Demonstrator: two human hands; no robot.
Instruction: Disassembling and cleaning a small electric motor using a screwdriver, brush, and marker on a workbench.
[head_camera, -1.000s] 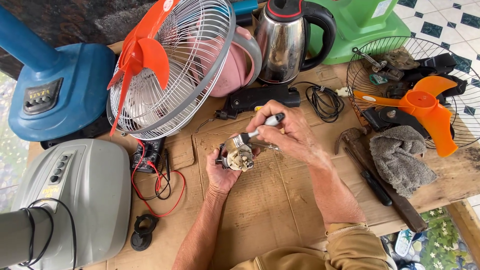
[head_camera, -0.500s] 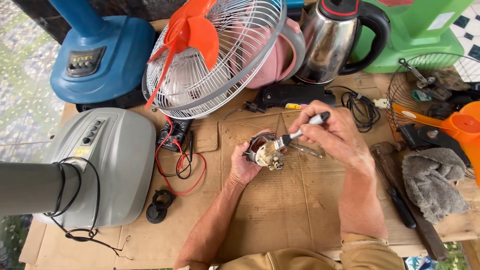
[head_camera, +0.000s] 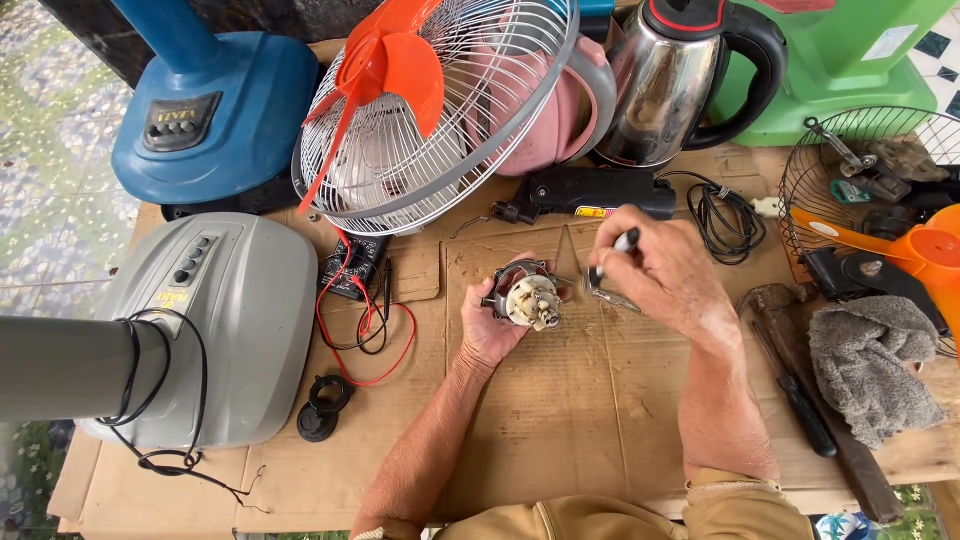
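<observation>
cardboard-covered bench (head_camera: 560, 420), left hand (head_camera: 490, 325) gripping small motor (head_camera: 530, 297), right hand (head_camera: 665, 270) pinching tool (head_camera: 612, 255)

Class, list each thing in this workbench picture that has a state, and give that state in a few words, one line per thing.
Left hand: gripping the small motor.
Small motor: held above the cardboard, bare of any casing.
Right hand: holding a slim tool.
Slim tool: tip angled toward the motor.
Fan guard: tilted, orange blade inside.
Kettle: upright, lid shut.
Grey rag: crumpled.
Multimeter: leads trailing loose.
</observation>
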